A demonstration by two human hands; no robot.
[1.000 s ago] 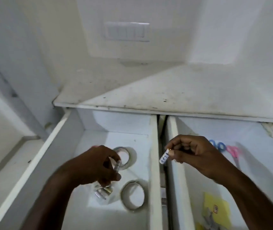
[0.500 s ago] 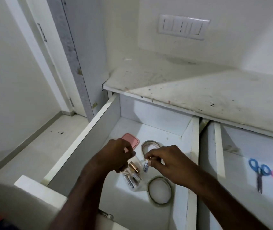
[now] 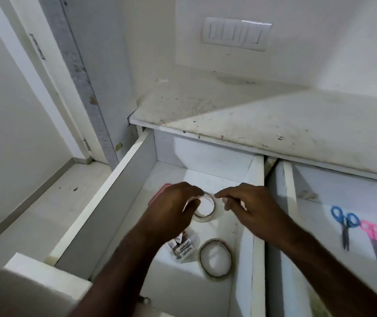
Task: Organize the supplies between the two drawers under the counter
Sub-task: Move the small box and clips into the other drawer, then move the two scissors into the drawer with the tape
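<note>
Bare hands (image 3: 173, 207) over tape roll (image 3: 204, 208)

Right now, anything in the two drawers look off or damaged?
Nothing damaged or spilled. In the left white drawer, the small clear container of batteries lies open beside the nearer clear tape roll. The white countertop is scuffed and speckled.
</note>
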